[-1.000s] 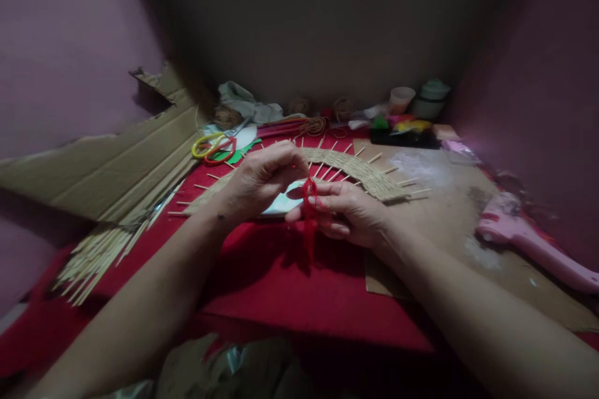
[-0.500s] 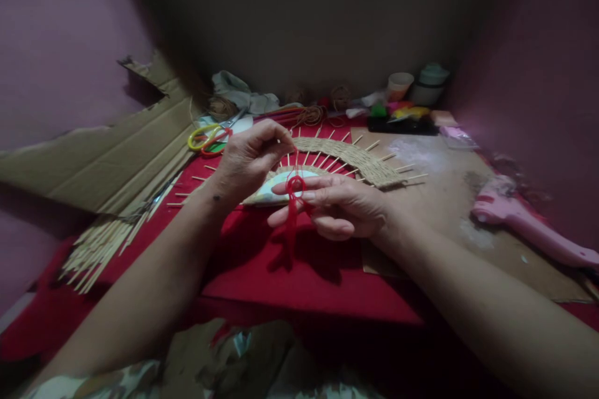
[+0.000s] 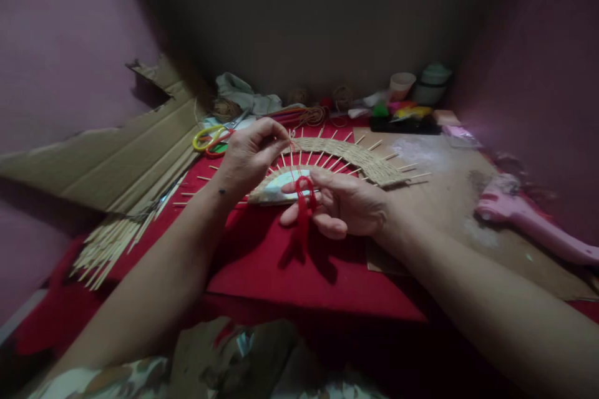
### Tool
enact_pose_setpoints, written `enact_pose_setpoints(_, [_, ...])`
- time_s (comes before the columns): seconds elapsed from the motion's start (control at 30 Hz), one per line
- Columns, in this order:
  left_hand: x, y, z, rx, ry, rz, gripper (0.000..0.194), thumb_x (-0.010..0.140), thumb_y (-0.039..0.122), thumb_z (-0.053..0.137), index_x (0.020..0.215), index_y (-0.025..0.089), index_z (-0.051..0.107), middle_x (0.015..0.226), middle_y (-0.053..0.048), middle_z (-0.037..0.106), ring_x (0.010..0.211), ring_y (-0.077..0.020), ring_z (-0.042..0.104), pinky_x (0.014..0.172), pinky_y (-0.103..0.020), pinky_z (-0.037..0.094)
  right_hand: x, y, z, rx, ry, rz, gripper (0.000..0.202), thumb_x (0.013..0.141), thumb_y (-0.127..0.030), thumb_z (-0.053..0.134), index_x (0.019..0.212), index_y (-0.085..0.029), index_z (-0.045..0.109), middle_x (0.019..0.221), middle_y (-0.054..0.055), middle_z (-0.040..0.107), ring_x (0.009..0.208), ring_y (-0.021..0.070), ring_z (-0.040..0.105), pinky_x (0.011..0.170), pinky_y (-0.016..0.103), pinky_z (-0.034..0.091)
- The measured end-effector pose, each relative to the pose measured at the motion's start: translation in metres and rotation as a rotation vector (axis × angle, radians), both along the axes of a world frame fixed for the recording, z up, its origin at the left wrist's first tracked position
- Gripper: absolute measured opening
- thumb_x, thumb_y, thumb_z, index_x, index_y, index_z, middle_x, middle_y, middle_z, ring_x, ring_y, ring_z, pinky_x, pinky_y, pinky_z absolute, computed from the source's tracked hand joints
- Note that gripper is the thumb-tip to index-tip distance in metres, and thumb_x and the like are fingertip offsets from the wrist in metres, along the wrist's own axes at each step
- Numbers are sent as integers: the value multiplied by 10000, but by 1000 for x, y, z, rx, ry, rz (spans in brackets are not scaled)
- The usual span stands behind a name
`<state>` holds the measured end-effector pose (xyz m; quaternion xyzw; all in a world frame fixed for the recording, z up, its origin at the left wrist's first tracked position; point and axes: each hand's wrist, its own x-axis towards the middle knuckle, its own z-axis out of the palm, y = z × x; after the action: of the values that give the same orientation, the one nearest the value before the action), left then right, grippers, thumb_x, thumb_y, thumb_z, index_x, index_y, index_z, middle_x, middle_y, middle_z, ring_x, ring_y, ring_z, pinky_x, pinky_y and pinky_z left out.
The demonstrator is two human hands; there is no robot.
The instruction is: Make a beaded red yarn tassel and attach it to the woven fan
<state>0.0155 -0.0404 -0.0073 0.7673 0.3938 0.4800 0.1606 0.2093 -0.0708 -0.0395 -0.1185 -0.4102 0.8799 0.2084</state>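
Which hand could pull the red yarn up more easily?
Probably the left hand: it pinches thin strands of the red yarn higher up, while the thicker part hangs at the right hand below.

The light is dim and the colours are muted. The dark grey wall [image 3: 318, 19] at the back sinks toward black near the top, while the mauve wall [image 3: 65, 31] on the left catches a soft, uneven glow. The source is out of view; soft-edged shadows on the red cloth-covered desk [image 3: 262, 280], below the right-hand grip [image 3: 353, 199], suggest light from above. The pale bluish-white semicircular piece [image 3: 271, 190] is the brightest spot. Below the desk's front edge, most detail drowns in murk. The hanging loop of red thread [image 3: 303, 215] looks smeared. Wide-angle distortion stretches the pink plastic tool [image 3: 528, 218] at the right, and the outer edges blur.
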Motion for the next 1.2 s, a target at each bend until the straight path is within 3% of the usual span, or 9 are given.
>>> enact_pose_setpoints(0.13, [-2, 3, -1, -12, -35, 57, 95, 795, 126, 602, 715, 176, 593, 596, 33, 487, 508, -77, 432, 481, -228, 346, -1, 0, 2, -38, -35, 35, 584, 1005, -528, 121, 1073, -143, 556, 881, 146, 754, 328, 95, 501, 347, 212, 388])
enact_pose_setpoints(0.27, [-2, 3, -1, -46, -53, 68, 107, 789, 109, 597, 708, 178, 588, 587, 35, 484, 488, -72, 436, 466, -223, 347, -1, -1, 1, -38, -53, 37, 610, 1002, -531, 85, 1074, -142, 550, 869, 149, 749, 333, 98, 504, 347, 218, 394])
enact_pose_setpoints(0.43, [-6, 5, -1, -48, -36, 82, 93, 790, 121, 607, 723, 185, 598, 579, 38, 495, 486, -75, 441, 457, -222, 345, -1, -2, -2, -28, -72, -11, 470, 1008, -472, 274, 1039, -121, 586, 673, 51, 675, 332, 90, 472, 339, 209, 381])
enact_pose_setpoints(0.6, [-11, 6, 1, -51, -27, 78, 82, 795, 142, 627, 729, 189, 612, 556, 40, 505, 472, -77, 458, 457, -229, 348, 2, 1, -6, -75, -59, -46, 175, 925, -222, 525, 925, -81, 629, 501, -68, 455, 319, 24, 292, 333, 141, 278])
enact_pose_setpoints(0.73, [-14, 6, 2, -79, -44, 75, 88, 783, 147, 639, 709, 189, 618, 533, 41, 512, 463, -75, 455, 449, -221, 343, 4, 2, -7, -92, -55, -60, 114, 887, -161, 563, 901, -77, 639, 484, -85, 412, 330, 21, 224, 325, 143, 276])
enact_pose_setpoints(0.97, [-21, 8, 8, -382, -241, -83, 76, 740, 195, 679, 703, 175, 616, 495, 36, 508, 417, -75, 445, 402, -212, 330, 5, 2, -4, -89, -47, -54, 113, 884, -164, 567, 861, -82, 642, 469, -92, 399, 329, 21, 203, 317, 143, 282])
enact_pose_setpoints(1.2, [-32, 12, 6, -521, -384, -222, 75, 738, 185, 692, 724, 166, 620, 573, 21, 542, 446, -68, 479, 410, -204, 355, 7, 1, -3, -72, -57, -45, 106, 874, -185, 599, 896, -93, 648, 475, -99, 382, 334, 24, 194, 319, 143, 274])
